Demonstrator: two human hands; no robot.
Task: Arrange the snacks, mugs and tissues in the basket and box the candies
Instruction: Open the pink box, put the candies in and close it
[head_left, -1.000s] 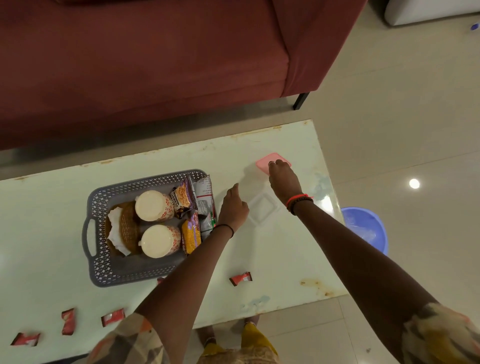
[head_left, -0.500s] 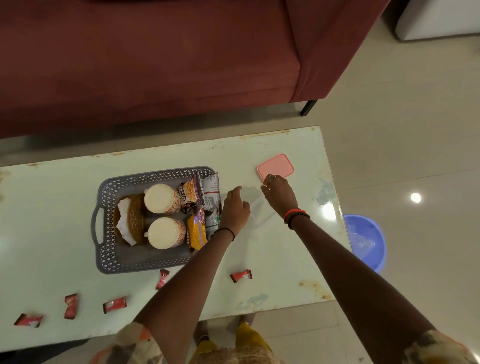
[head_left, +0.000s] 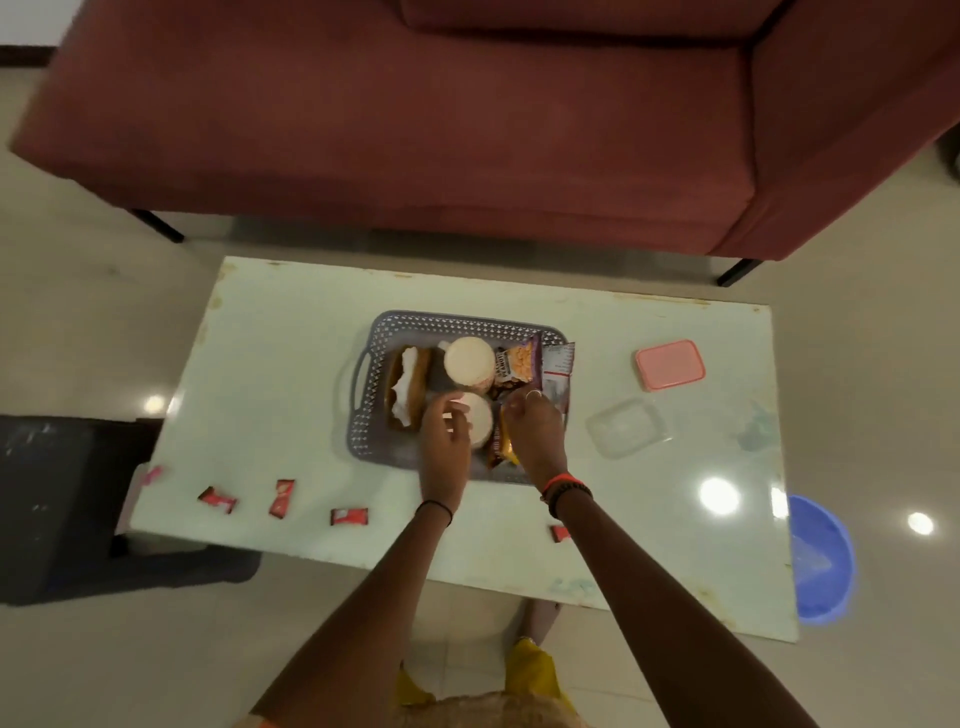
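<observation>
A grey basket sits mid-table holding a woven tissue holder, two white mugs, the far mug and the near mug, and snack packets. My left hand hovers over the near mug with its fingers loosely spread. My right hand lies over an orange snack packet with curled fingers; its hold is blurred. A clear empty box and its pink lid lie to the basket's right. Several red candies are strewn along the near edge, one beside my right forearm.
The pale table stands in front of a red sofa. A blue bucket is on the floor at the table's right end. A dark object sits on the floor at the left end.
Both hands left the pink lid and clear box and moved left over the basket. The camera pulled back and shifted, so the whole table shows.
</observation>
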